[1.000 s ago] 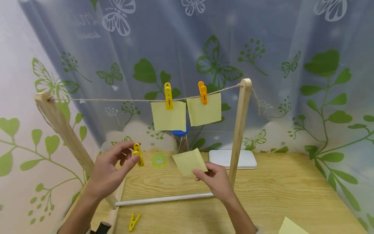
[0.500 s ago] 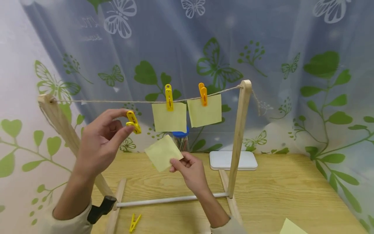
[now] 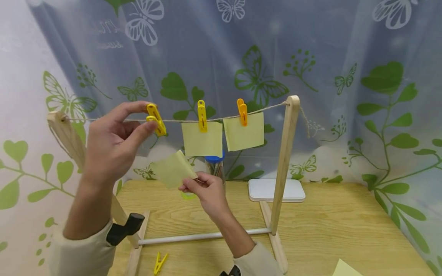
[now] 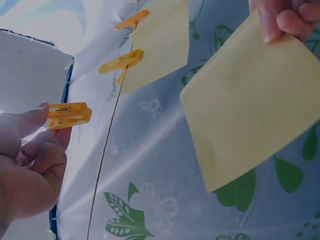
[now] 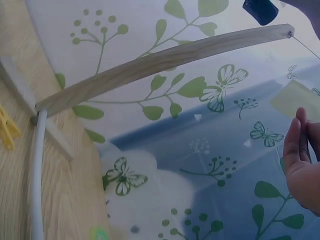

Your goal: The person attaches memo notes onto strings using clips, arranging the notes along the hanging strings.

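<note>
My left hand (image 3: pixel 112 142) pinches a yellow clothespin (image 3: pixel 156 120) between thumb and index finger, level with the string (image 3: pixel 172 120) in the head view. Lower and to the right, my right hand (image 3: pixel 207 191) holds a yellow sticky note (image 3: pixel 174 168) by its corner, below the string. In the left wrist view this note (image 4: pixel 255 105) appears large, with the right fingers (image 4: pixel 272 25) at its top. Two other notes hang on the string: one (image 3: pixel 203 143) under a yellow clothespin (image 3: pixel 202 117), one (image 3: pixel 244 134) under an orange clothespin (image 3: pixel 242 112).
Wooden posts (image 3: pixel 283 165) carry the string, joined low down by a white rod (image 3: pixel 179 239). A loose yellow clothespin (image 3: pixel 160 263) and another note (image 3: pixel 345 269) lie at the table's front. Behind stand a blue-lidded jar (image 3: pixel 215 165), a white case (image 3: pixel 276 190) and a green ring (image 3: pixel 188 196).
My left hand has risen with the clothespin from near the table to the string's height. The right hand has moved left and slightly up with the note, which has turned.
</note>
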`<state>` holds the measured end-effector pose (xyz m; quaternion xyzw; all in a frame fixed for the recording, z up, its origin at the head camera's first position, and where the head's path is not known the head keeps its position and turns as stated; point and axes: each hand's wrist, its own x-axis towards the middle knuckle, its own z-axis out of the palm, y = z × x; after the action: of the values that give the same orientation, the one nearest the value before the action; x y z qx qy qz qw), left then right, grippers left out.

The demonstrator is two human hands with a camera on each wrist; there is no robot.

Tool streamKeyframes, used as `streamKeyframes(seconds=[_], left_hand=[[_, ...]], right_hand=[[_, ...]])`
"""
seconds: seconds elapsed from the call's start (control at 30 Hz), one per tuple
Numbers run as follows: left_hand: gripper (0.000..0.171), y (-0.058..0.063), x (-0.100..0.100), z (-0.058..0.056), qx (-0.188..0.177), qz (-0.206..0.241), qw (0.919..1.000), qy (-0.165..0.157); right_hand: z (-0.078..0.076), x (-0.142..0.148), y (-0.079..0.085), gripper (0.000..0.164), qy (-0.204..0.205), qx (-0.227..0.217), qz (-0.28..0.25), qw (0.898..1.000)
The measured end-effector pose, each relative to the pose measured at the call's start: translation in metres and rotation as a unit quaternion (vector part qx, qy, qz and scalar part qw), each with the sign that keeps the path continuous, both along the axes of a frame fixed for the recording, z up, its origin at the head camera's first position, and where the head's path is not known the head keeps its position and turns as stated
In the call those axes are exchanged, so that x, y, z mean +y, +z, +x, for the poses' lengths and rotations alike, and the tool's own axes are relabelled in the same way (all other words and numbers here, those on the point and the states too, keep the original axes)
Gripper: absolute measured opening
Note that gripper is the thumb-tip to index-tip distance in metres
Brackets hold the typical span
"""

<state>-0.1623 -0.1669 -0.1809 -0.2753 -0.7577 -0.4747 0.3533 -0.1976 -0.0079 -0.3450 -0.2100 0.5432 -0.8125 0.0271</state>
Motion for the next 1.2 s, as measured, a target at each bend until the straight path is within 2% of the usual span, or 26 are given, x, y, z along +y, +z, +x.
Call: streamKeyframes(seconds=[0.2, 0.3, 0.43, 0.57, 0.73, 0.83, 0.93, 1.03, 1.2], left_hand=[[0.026, 0.011, 0.003, -0.004, -0.033, 0.022, 0.9987, 0.032], [0.024, 0.012, 0.004, -0.007, -0.029, 0.040, 0.9983, 0.029], [0.022, 0.011, 0.004, -0.009, -0.030, 0.045, 0.9975, 0.045], [0.020, 0.011, 0.005, -0.010, -0.047, 0.035, 0.9963, 0.064], [0.015, 0.012, 0.004, -0.010, -0.054, 0.035, 0.9959, 0.063], [0.013, 0.012, 0.004, -0.012, -0.058, 0.039, 0.9959, 0.057], [0.012, 0.013, 0.003, -0.013, -0.068, 0.037, 0.9955, 0.055], [0.011, 0.013, 0.001, -0.012, -0.087, 0.025, 0.9938, 0.064], [0.016, 0.011, -0.003, -0.012, -0.119, -0.003, 0.9896, 0.080]], right_hand=[[0.000, -0.014, 0.016, 0.023, 0.019, -0.028, -0.023, 0.999], [0.000, -0.019, 0.022, 0.018, 0.024, -0.045, -0.043, 0.998], [-0.001, -0.023, 0.027, 0.006, 0.035, -0.072, -0.079, 0.994], [-0.002, -0.025, 0.029, 0.013, 0.044, -0.095, -0.104, 0.989], [-0.003, -0.029, 0.033, 0.021, 0.049, -0.112, -0.121, 0.985], [-0.003, -0.030, 0.036, 0.026, 0.047, -0.113, -0.127, 0.984], [-0.003, -0.031, 0.039, 0.023, 0.045, -0.112, -0.130, 0.984], [-0.003, -0.032, 0.042, 0.019, 0.042, -0.109, -0.134, 0.984], [-0.005, -0.031, 0.044, 0.023, 0.040, -0.099, -0.144, 0.984]])
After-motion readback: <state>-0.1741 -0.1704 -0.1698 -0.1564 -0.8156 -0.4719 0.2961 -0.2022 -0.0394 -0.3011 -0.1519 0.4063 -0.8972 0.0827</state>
